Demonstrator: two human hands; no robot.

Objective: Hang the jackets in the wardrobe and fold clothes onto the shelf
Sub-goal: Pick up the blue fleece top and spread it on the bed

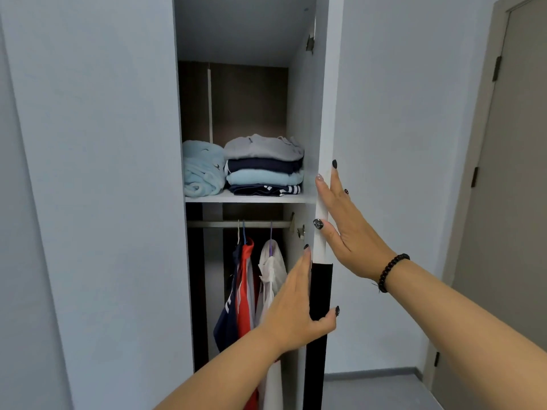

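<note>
The wardrobe stands open, its right door [324, 113] seen edge-on. My left hand [296, 309] grips the black handle strip [321, 291] on the door's edge, thumb on the outer side. My right hand [346, 229] lies flat with straight fingers against the door's outer face, just above the strip. On the shelf [248, 199] sit a stack of folded clothes [263, 164] and a rolled light-blue fleece [202, 168]. Below, on the rail [239, 224], hang a navy and red jacket [241, 291] and a white jacket [270, 279].
The wardrobe's left door [103, 173] stands open at the left. A pale wall [399, 143] is behind the right door. A grey room door [509, 173] is at the far right. Grey floor [370, 392] shows at the bottom right.
</note>
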